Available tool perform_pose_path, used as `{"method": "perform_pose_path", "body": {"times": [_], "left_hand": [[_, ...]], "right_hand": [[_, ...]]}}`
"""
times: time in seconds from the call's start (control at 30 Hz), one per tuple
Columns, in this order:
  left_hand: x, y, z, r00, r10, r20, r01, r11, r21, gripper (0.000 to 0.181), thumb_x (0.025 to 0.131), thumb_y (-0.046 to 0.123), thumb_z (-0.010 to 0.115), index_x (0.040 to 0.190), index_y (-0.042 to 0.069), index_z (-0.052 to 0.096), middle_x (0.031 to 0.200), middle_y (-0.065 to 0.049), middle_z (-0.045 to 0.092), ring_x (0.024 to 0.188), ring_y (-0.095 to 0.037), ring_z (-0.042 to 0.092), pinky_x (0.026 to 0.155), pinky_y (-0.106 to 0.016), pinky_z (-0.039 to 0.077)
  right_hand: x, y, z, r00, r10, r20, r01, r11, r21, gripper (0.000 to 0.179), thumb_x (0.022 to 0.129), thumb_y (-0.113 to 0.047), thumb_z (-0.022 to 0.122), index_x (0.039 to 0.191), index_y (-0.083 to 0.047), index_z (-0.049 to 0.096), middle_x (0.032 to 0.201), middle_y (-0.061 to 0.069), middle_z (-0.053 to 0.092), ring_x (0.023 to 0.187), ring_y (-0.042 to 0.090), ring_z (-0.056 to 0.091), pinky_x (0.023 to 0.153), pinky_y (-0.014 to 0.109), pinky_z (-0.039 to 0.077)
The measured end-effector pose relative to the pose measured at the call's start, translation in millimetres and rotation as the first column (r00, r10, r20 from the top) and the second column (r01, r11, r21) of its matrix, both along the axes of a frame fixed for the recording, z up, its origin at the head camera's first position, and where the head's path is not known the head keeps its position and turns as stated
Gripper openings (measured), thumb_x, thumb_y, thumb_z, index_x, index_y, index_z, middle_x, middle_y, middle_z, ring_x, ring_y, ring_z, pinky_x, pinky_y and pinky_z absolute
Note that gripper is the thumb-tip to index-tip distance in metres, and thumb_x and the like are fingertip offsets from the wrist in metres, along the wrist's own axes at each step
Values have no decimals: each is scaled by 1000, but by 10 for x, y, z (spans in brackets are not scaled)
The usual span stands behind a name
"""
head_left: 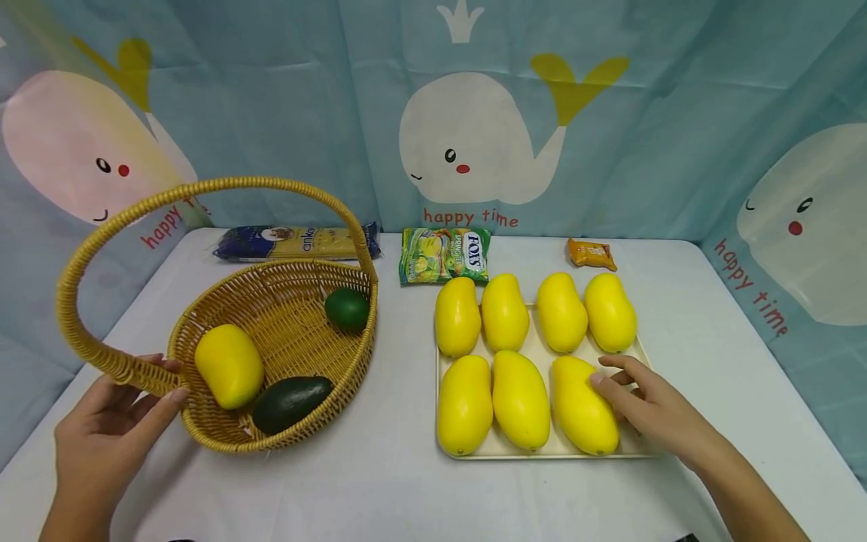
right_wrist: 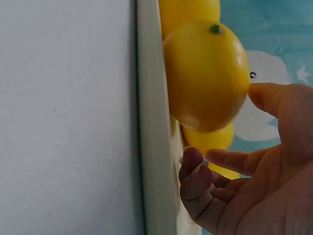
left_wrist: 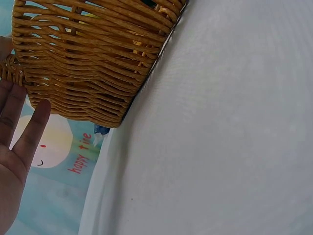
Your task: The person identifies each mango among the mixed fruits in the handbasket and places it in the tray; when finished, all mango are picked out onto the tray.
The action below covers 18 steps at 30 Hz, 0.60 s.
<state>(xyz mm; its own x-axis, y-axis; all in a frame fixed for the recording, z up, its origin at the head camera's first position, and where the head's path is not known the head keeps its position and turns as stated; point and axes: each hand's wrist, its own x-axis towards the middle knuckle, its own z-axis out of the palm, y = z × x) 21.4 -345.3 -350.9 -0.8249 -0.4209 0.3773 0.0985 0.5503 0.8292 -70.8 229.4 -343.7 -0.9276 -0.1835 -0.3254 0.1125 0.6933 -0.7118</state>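
Observation:
At the left of the head view, my left hand [head_left: 101,429] holds a wicker basket [head_left: 284,444] where its handle [head_left: 145,374] meets the rim, thumb on one side and fingers on the other. A mango [head_left: 229,366], a dark green avocado [head_left: 291,404] and a rounder green fruit [head_left: 348,309] lie inside. My right hand [head_left: 646,399] is over the right end of a cream tray [head_left: 528,456] bearing several yellow mangoes. Its thumb touches the front right mango [head_left: 584,406], also seen in the right wrist view [right_wrist: 205,73]; the other fingers are loosely bent beside it.
Along the back of the white table [head_left: 379,489] lie a blue and yellow pasta packet [head_left: 298,243], a green candy bag [head_left: 444,256] and a small orange wrapped snack [head_left: 592,254]. A blue curtain [head_left: 366,113] with whale prints hangs behind them.

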Motion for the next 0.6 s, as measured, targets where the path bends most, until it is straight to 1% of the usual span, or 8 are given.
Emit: {"method": "perform_pose_path", "body": {"times": [0.13, 0.3, 0.43, 0.5, 0.6], "left_hand": [[0, 18, 10, 1000, 4, 7, -4, 1000, -14, 56, 77, -26, 70, 128, -8, 59, 119, -7, 65, 108, -14, 64, 88, -14, 53], [1, 20, 11, 1000, 1, 3, -1, 1000, -5, 55, 77, -26, 70, 128, -9, 58, 120, -7, 65, 108, -14, 64, 88, -14, 53], [9, 24, 14, 1000, 3, 3, -3, 1000, -10, 55, 77, -26, 70, 128, -9, 59, 120, -8, 65, 109, -14, 63, 88, -15, 53], [9, 15, 8, 1000, -2, -4, 2, 1000, 3, 54, 78, -27, 69, 128, -10, 58, 120, -8, 65, 109, -14, 63, 89, -15, 53], [0, 6, 2, 1000, -12, -14, 12, 1000, -4, 54, 78, -27, 68, 128, -10, 58, 121, -9, 64, 110, -14, 63, 89, -14, 53]], "right_hand": [[-15, 2, 40, 999, 9, -36, -9, 1000, 26, 60, 103, -45, 53, 145, -2, 44, 112, 13, 58, 78, 22, 56, 61, 31, 53], [-15, -38, 109, 991, 43, -128, -33, 997, 76, 55, 102, -42, 57, 140, -2, 51, 107, 10, 58, 75, 21, 53, 58, 27, 50], [-60, -115, 249, 970, 104, -221, -81, 990, 113, 52, 102, -40, 58, 136, -1, 55, 112, 11, 60, 78, 21, 54, 59, 30, 50], [-96, -182, 343, 957, 136, -256, -108, 987, 122, 50, 102, -39, 59, 135, -1, 56, 114, 12, 61, 80, 21, 54, 62, 31, 51], [-155, -322, 482, 943, 177, -281, -149, 982, 118, 49, 101, -39, 60, 134, -3, 58, 117, 13, 61, 83, 22, 55, 64, 33, 52]]}}
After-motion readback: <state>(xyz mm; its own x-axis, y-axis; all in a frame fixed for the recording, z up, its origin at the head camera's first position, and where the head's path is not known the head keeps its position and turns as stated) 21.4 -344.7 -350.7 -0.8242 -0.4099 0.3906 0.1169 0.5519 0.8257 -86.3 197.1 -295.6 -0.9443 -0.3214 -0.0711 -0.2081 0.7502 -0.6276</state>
